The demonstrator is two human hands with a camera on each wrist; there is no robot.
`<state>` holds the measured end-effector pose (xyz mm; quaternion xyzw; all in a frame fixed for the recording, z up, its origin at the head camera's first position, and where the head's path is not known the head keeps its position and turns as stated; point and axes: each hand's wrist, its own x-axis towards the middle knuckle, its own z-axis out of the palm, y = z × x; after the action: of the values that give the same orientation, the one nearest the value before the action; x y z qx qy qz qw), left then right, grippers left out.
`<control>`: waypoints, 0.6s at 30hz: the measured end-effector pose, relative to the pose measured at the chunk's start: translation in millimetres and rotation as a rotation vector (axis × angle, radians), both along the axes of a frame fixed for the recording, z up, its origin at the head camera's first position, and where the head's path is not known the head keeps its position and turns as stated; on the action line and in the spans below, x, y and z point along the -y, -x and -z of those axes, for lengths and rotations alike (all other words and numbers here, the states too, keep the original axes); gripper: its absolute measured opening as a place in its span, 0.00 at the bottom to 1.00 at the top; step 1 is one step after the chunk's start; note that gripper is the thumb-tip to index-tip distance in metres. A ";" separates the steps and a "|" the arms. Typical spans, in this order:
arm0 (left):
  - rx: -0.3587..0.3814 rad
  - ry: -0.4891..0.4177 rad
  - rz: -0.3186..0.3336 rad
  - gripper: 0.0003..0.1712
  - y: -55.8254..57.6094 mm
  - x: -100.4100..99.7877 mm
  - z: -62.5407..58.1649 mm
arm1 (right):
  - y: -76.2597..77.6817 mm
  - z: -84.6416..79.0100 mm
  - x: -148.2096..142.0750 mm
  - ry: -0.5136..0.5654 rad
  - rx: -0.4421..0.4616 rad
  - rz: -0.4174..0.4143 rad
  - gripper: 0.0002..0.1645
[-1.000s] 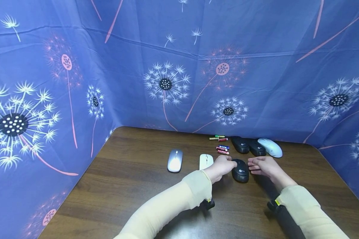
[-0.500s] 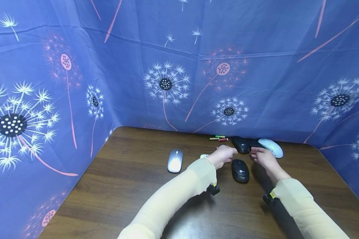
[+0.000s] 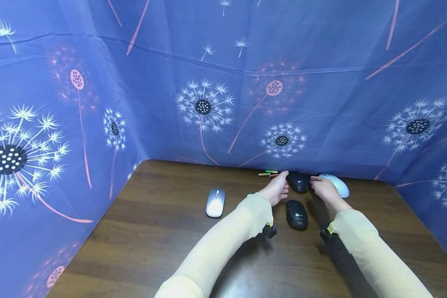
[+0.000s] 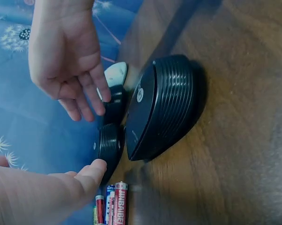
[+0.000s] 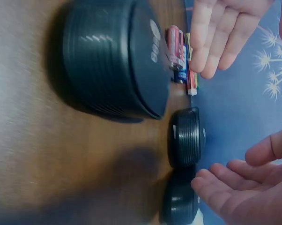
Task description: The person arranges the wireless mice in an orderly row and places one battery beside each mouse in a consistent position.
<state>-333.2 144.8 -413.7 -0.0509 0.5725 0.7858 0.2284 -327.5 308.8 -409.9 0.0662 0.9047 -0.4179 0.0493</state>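
My left hand (image 3: 277, 189) hovers beside the left side of a black mouse (image 3: 299, 182) at the back of the table. On that mouse's other side is my right hand (image 3: 325, 188); neither appears to hold anything. In the left wrist view, the left thumb overlaps the edge of this mouse; contact cannot be told. A second black mouse (image 5: 181, 197) adjoins it, hidden behind the right hand in the head view. Nearer me, between the forearms, lies another black mouse (image 3: 296, 215). Several batteries (image 4: 120, 204) lie near the left hand.
A pale mouse (image 3: 337, 185) sits at the back right, past the right hand. To the left, a silver mouse (image 3: 215, 203) lies alone on the wooden table (image 3: 152, 231). A blue dandelion-print cloth (image 3: 145, 99) rises behind the table.
Both hands have moved away from the front black mouse to either side of the one at the back. The front mouse stays in place. My left arm now covers the white mouse.
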 end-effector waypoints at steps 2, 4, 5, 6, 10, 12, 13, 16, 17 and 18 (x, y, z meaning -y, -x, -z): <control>0.009 -0.021 -0.008 0.41 3.1 -1.8 -1.3 | 4.8 -3.0 -0.2 -0.025 -0.019 0.005 0.31; 0.021 -0.030 -0.015 0.41 4.5 -3.8 -1.7 | 9.7 -3.7 -0.3 -0.052 -0.031 0.012 0.30; 0.026 -0.035 -0.015 0.41 4.8 -4.6 -1.3 | 12.1 -3.1 -0.1 -0.064 -0.031 0.019 0.30; 0.028 -0.042 -0.013 0.41 5.0 -5.5 -1.2 | 14.5 -2.6 -0.2 -0.082 -0.031 0.028 0.30; 0.022 -0.059 -0.001 0.42 4.4 -11.1 -1.8 | 22.9 0.3 -0.6 -0.136 -0.019 0.063 0.31; 0.027 -0.068 -0.003 0.42 2.8 -14.2 -2.0 | 25.1 1.9 -0.2 -0.140 -0.015 0.075 0.31; 0.029 -0.070 -0.005 0.42 2.0 -15.8 -1.6 | 25.2 2.3 0.3 -0.141 -0.018 0.076 0.31; 0.037 -0.075 -0.010 0.42 0.8 -19.0 0.5 | 27.1 3.7 1.9 -0.149 -0.037 0.078 0.30; 0.033 -0.075 -0.009 0.42 0.6 -19.3 0.8 | 27.7 3.8 2.7 -0.155 -0.046 0.074 0.30; 0.026 -0.075 -0.008 0.42 1.1 -19.5 1.4 | 28.7 3.7 3.5 -0.160 -0.054 0.070 0.29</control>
<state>-334.3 164.3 -415.1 -0.0549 0.5392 0.8071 0.2343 -356.2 305.2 -413.6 0.0899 0.9334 -0.3473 0.0048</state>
